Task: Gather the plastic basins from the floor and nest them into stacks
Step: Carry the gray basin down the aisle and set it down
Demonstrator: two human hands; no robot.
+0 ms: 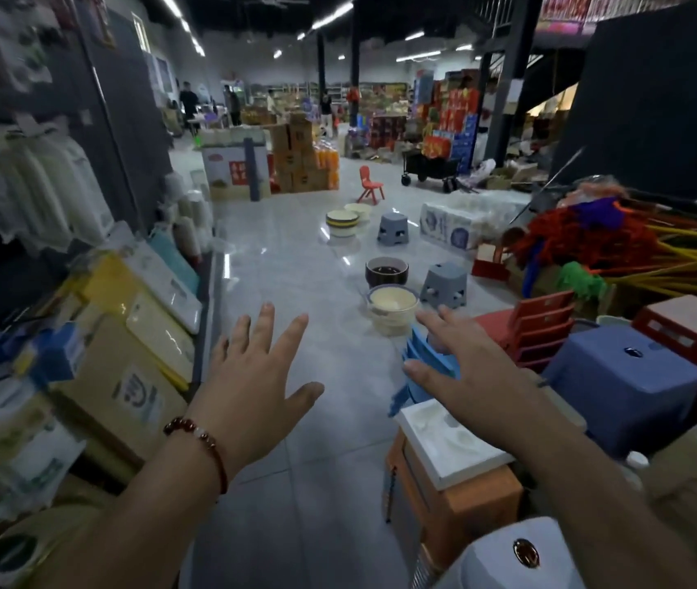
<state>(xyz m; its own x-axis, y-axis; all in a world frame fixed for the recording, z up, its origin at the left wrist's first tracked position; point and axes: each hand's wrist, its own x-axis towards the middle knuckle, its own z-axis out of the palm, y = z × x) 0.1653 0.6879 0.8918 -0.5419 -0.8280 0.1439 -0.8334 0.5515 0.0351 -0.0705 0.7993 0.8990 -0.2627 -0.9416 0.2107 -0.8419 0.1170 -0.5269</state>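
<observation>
Both hands empty, fingers spread wide: left hand [253,376], right hand [470,367]. Cream round plastic basin stack [392,310] and dark brown basin [386,270] sit mid-floor, well ahead. Risk (judgement): tripping on 2 grey plastic stools [443,285] just beside them.

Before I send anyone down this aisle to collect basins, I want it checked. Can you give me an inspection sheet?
Surface: glossy tiled floor.
Job's things: cream basin stack nearest; dark basin behind it; banded basin stack and pale basin farther off.
Clutter: two grey stools, red child's chair.
Grippers: left hand and right hand open, holding nothing.
Cables: nothing seen.
Surroundings: stocked shelving left, mops and stacked stools right.
</observation>
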